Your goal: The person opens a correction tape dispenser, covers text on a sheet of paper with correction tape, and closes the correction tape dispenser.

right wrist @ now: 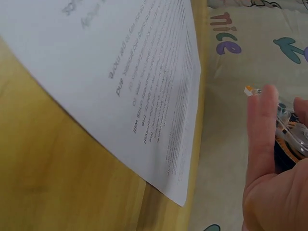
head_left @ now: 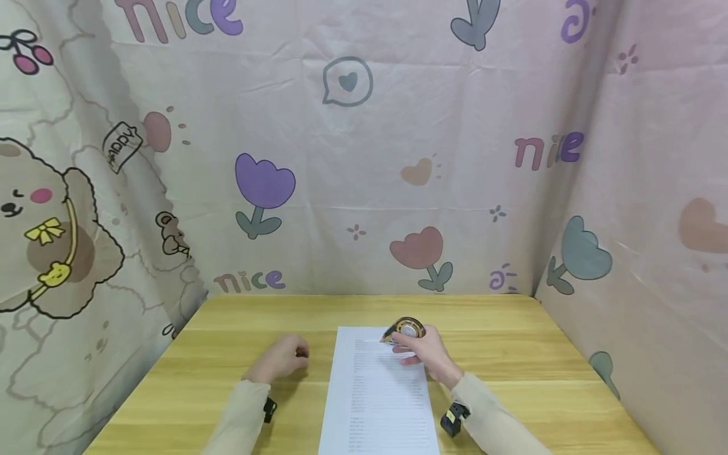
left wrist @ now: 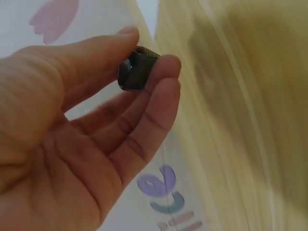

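Correction tape [head_left: 408,326] is up in the right hand [head_left: 429,352], above the far right part of a printed sheet [head_left: 392,392]. Largest around it is the pale cloth backdrop [head_left: 341,139], hung behind and along both sides, patterned with tulips [head_left: 265,182] and, on the left, a cartoon bear [head_left: 62,246]. Next comes the yellowish wooden desk [head_left: 483,316], whose far edge meets the cloth. The white sheet lies on it, its long side running away from the person, with rows of small text. A pale left sleeve [head_left: 240,414] and right sleeve [head_left: 500,420] reach in from the near side. The left hand [head_left: 279,359] is left of the sheet and near it. The right grip pinches the tape, thumb and fingers about its rounded, partly see-through body, marked in gold and black. Its narrow orange-and-white tip [right wrist: 249,90] stands apart from the paper in the right wrist view. Among the smallest is a dark, glossy cap [left wrist: 134,72], which the left grip pinches between thumb and fingertips.
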The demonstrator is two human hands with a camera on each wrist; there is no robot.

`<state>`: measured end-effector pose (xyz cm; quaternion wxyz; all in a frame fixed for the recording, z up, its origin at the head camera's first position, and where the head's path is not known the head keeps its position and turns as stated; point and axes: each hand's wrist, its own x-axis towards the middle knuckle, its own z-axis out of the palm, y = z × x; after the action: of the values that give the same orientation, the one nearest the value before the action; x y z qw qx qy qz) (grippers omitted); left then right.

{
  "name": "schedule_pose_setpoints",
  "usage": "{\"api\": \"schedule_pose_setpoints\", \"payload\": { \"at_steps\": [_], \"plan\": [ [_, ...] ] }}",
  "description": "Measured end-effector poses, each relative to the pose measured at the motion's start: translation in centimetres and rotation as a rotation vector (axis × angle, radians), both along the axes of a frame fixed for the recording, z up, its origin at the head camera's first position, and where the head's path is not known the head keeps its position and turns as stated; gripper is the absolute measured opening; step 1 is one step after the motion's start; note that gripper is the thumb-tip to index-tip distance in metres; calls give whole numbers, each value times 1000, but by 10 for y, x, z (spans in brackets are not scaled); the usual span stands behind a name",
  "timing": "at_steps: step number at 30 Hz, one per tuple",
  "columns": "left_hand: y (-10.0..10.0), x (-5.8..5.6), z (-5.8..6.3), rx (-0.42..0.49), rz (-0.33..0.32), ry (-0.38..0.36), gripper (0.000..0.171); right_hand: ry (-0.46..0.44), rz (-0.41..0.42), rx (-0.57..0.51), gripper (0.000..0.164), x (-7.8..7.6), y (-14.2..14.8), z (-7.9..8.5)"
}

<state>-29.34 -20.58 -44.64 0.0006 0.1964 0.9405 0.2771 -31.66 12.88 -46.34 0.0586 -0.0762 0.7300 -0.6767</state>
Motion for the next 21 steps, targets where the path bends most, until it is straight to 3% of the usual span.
{"api": "schedule_pose_setpoints", "payload": {
  "at_steps": [4, 8, 16, 21],
  "plan": [
    [-10, -1, 1, -19, 95, -30, 5, -12, -21, 36, 38, -1, -2, 0],
    [-17, -2, -2, -46, 142, -16, 7, -22, -19, 46, 36, -3, -5, -2],
    [-26, -2, -6, -101, 169, 35, 11, 25, -37, 104, 34, -8, -11, -5],
    [-28, -1, -6, -126, 149, 45, 13, 2, -34, 80, 34, -10, -12, -5]
  ]
}}
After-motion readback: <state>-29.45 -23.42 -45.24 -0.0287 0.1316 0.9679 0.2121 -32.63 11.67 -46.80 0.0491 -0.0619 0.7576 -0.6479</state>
